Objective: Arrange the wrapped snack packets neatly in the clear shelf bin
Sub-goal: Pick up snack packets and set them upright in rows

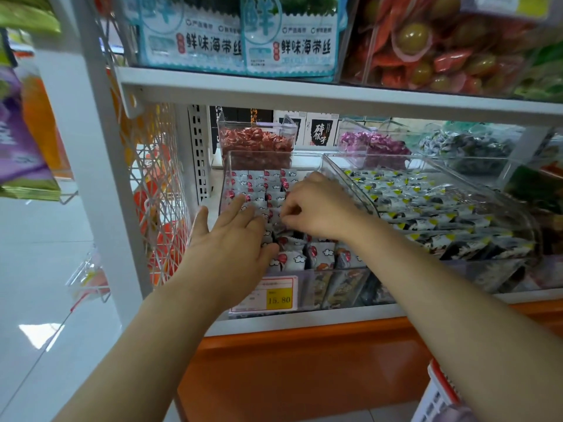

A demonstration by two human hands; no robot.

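While both arms reach into the lower shelf, the person's hands work inside a clear bin (228,166) at its left end. That bin holds the snack packets (265,184), small white wrappers printed with red shapes and little clouds. They stand on edge in several close rows running from the front of the bin to the back; the rows at the back look tidy, while the packets nearest the front wall lean at mixed angles.

The left hand (234,236) lies flat on the left-hand rows with its fingers straight and together, and its thumb is spread out toward the bin's left wall. It grips nothing. The right hand (316,205) hovers over the middle rows with its fingers curled down, and their tips pinch one of the packets just beside the left hand's fingertips.

A price tag (275,295) with a yellow panel hangs on the bin's front. Touching its right side is a second clear bin (338,175) filled with black, white and yellow packets. Behind stand smaller bins of red sweets (256,141) and purple sweets (371,143). Blue seaweed packs (243,41) sit on the shelf above, and a white wire panel (152,178) closes the shelf's left side.
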